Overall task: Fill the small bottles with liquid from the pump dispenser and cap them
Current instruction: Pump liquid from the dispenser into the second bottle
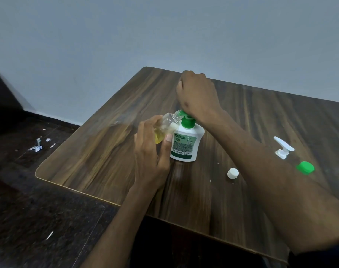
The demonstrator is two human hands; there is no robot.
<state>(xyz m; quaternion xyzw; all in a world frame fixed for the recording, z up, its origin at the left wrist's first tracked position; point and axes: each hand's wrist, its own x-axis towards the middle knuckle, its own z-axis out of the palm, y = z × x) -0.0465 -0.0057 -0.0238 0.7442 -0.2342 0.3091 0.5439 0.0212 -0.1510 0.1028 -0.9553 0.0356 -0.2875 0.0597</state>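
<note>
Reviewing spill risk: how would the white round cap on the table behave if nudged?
The white cap looks small and plastic, so probably light and easily slid on the smooth wooden table. Round, lying loose, it may roll if tipped onto its side.

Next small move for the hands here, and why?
Probably another press on the green pump head with the right hand: the left hand holds the small clear bottle tilted, mouth at the spout, with yellow liquid only at its bottom. The white cap lies unused on the table.
</note>
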